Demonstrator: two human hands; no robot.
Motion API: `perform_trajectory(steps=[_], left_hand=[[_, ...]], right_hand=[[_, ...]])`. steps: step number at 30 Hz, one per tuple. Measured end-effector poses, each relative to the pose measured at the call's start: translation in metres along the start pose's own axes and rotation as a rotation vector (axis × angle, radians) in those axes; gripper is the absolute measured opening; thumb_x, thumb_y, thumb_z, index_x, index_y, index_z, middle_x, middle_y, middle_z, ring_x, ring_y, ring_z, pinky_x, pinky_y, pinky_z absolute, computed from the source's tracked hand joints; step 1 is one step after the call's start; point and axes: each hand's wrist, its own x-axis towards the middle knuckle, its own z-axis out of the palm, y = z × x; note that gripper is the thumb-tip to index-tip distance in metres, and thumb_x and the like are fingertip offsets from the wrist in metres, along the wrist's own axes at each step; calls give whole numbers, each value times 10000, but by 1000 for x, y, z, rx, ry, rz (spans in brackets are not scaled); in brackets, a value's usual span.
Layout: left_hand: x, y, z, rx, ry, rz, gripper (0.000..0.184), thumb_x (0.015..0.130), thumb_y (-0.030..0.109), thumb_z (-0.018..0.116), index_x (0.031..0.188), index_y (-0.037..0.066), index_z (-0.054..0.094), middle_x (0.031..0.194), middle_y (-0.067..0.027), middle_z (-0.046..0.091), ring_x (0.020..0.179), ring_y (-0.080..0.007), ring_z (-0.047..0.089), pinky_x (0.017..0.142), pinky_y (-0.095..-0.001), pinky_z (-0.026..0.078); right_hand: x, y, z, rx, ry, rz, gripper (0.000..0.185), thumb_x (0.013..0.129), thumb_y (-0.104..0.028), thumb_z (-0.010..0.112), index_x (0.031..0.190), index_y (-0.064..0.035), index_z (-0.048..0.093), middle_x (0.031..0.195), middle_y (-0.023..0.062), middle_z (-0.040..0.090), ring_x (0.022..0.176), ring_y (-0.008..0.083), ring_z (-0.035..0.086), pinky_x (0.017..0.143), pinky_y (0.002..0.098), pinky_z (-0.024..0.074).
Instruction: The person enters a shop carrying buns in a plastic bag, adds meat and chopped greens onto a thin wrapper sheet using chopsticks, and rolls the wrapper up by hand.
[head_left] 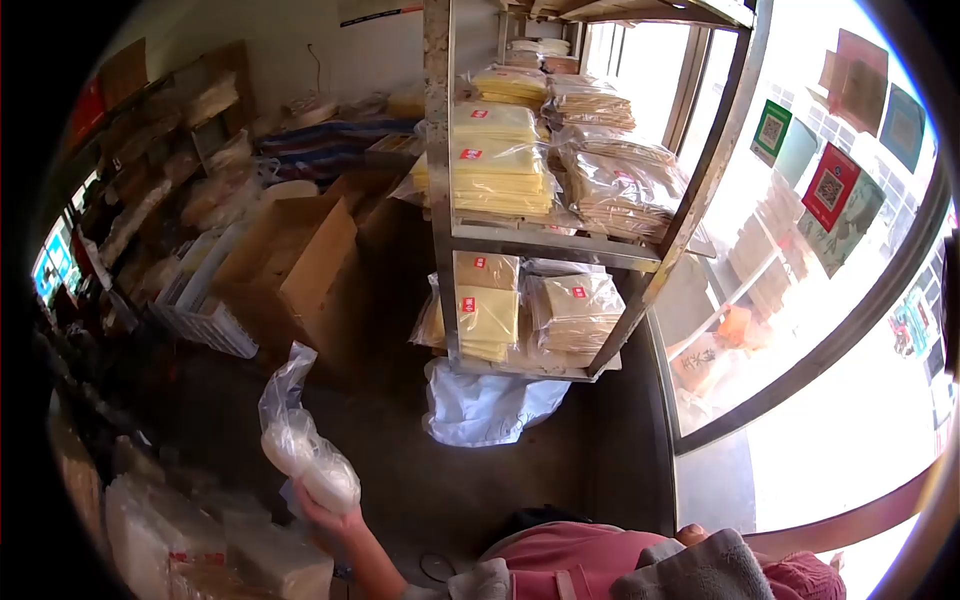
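My left hand [328, 512] is at the lower left, its fingers round the bottom of a clear plastic bag [312, 462]. White rounded contents fill the bag, and its loose top sticks up. Below and left of this hand are stacked clear packages [190, 530] with red print. Close to my body at the lower right, a small part of my right hand [692, 535] shows beside a grey sleeve; its fingers cannot be made out.
A metal shelf [555, 246] holds stacks of yellow and beige packets [500, 180]. Beneath it lies a white sack [490, 405]. An open cardboard box [320, 265] and a white crate [215, 325] stand at left. Glass with QR signs [830, 188] is at right.
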Motion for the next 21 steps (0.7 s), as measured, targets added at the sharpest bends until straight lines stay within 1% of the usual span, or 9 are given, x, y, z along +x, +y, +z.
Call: perform_trajectory(steps=[2, 5, 6, 8, 10, 11, 14, 17, 21], left_hand=[[13, 4, -14, 410, 47, 238, 491, 830, 359, 548, 1238, 91, 497, 1258, -84, 508, 1125, -270, 503, 963, -416, 411], [52, 0, -61, 979, -43, 625, 485, 835, 363, 543, 1222, 74, 503, 1219, -89, 529, 1083, -264, 530, 938, -415, 436], [60, 0, -66, 895, -16, 592, 476, 837, 359, 546, 1210, 66, 508, 1194, -89, 543, 1051, -262, 549, 925, -416, 449], [54, 17, -8, 85, 26, 91, 416, 849, 312, 539, 1177, 56, 524, 1141, -83, 570, 996, -250, 577, 900, -409, 465], [77, 29, -15, 84, -5, 110, 362, 875, 258, 502, 1184, 71, 528, 1137, -80, 578, 1034, -258, 566, 895, -420, 464], [78, 33, 0, 39, 6, 111, 363, 873, 247, 509, 1190, 69, 526, 1142, -87, 582, 1049, -261, 560, 900, -420, 460], [106, 46, -18, -12, 4, 220, 368, 874, 220, 519, 1206, 61, 512, 1158, -94, 576, 1053, -259, 555, 921, -408, 442], [119, 54, -16, -36, -59, 229, 379, 876, 213, 512, 1220, 53, 495, 1167, -101, 571, 1060, -258, 551, 928, -411, 437], [156, 67, -35, -56, 50, 215, 387, 884, 207, 488, 1237, 49, 473, 1174, -110, 564, 1062, -263, 552, 930, -425, 438]], right_hand=[[55, 24, 15, 165, 20, -165, 394, 817, -332, 557, 1142, -115, 613, 1197, 121, 575, 1111, 304, 541, 868, 483, 449], [55, 26, -107, -46, 144, 3, 415, 761, -291, 605, 1140, -121, 605, 1211, 117, 561, 1132, 326, 518, 953, 525, 364], [54, 39, -152, -59, 491, 52, 435, 731, -276, 630, 1125, -94, 600, 1186, 141, 560, 1180, 324, 464, 1012, 570, 252], [69, 83, -230, -107, 950, -28, 437, 707, -245, 632, 1095, -49, 588, 1274, 180, 463, 1303, 330, 280, 1063, 591, 110], [134, 152, -273, -136, 1429, -45, 407, 764, -164, 560, 1129, 9, 511, 1300, 236, 411, 1324, 359, 229, 1075, 597, 12], [133, 174, -299, 45, 1372, -94, 362, 829, -86, 451, 1177, 15, 457, 1341, 239, 366, 1338, 353, 194, 1077, 598, 2], [196, 235, -318, 136, 1146, 222, 398, 924, -262, 326, 1213, -16, 444, 1402, 233, 295, 1354, 371, 121, 1064, 592, -3], [163, 159, -371, 231, 1040, 261, 394, 911, -266, 354, 1200, -18, 458, 1375, 226, 319, 1325, 361, 154, 1046, 575, 31], [131, 17, -456, 238, 1066, 18, 390, 895, -271, 391, 1182, -21, 476, 1338, 217, 351, 1286, 349, 198, 1022, 552, 77]])
